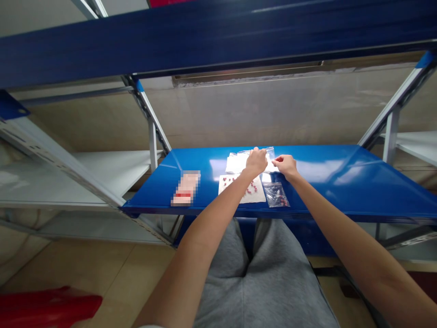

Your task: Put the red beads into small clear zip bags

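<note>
My left hand (256, 161) reaches across to the back of the blue shelf, its fingers curled at a clear plastic zip bag (270, 151). At that bag's right edge, my right hand (287, 165) has thumb and fingertips pinched together. White sheets or bags (235, 163) lie under and left of the left hand. Nearer to me is a pale cloth or paper (251, 197) with several small red pieces scattered on it, partly hidden by my left forearm. To its right lies another zip bag (273, 193) with red pieces inside.
A pixelated pinkish rectangular item (186, 188) lies on the left of the blue shelf (321, 191). A blue beam (218, 38) crosses above my hands. Metal uprights (150, 114) stand at the shelf's ends, with white shelves (88, 175) beyond. A red object (51, 305) is on the floor.
</note>
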Demonstrator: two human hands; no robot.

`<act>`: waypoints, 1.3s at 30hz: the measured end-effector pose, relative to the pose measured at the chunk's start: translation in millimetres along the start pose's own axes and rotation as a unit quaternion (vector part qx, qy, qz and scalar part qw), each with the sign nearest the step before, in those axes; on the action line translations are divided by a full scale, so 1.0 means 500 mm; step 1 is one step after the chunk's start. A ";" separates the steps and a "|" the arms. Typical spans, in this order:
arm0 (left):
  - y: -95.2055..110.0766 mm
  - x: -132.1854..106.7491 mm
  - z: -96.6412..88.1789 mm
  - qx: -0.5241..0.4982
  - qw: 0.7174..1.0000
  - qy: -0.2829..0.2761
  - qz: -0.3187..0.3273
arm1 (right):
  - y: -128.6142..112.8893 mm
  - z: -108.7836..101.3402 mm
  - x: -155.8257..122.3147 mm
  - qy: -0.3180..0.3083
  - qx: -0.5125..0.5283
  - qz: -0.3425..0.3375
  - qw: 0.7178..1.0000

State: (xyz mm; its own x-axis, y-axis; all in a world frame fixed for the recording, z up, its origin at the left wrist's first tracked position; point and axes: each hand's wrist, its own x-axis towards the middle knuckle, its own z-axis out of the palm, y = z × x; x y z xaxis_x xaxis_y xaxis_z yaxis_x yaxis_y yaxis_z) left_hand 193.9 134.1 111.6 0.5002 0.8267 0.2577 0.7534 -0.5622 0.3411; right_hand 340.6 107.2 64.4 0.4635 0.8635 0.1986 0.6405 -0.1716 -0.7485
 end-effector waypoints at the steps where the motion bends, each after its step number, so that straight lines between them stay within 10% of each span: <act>1: 0.001 -0.005 -0.008 -0.016 1.000 0.018 0.007 | -0.002 -0.010 -0.006 0.004 0.014 -0.001 1.000; 7: 0.005 -0.095 -0.062 -0.205 0.971 0.120 -0.008 | -0.031 -0.074 -0.109 -0.030 0.257 -0.038 0.965; 14: -0.004 -0.252 -0.088 -0.475 0.873 0.075 -0.083 | -0.084 -0.112 -0.255 -0.218 0.281 -0.091 0.930; 19: -0.017 -0.325 -0.104 -0.507 0.856 0.021 -0.098 | -0.111 -0.129 -0.277 -0.269 0.266 -0.130 0.916; 24: -0.028 -0.354 -0.107 -0.481 0.875 -0.016 -0.045 | -0.130 -0.125 -0.290 -0.267 0.228 -0.139 0.926; 31: 0.005 -0.379 -0.129 -0.159 0.982 0.104 -0.009 | -0.148 -0.101 -0.323 -0.188 0.241 -0.100 0.947; 39: 0.036 -0.406 -0.135 -0.042 0.992 0.100 -0.070 | -0.167 -0.079 -0.350 -0.260 0.280 -0.104 0.918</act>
State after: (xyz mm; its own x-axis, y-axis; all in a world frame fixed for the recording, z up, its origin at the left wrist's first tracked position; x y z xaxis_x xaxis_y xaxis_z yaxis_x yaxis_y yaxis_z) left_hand 77.1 -45.6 126.7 0.2919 0.8803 0.3739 0.7674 -0.4489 0.4578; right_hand 230.2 -48.3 117.1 -0.0817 0.9847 0.1541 0.1983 0.1676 -0.9657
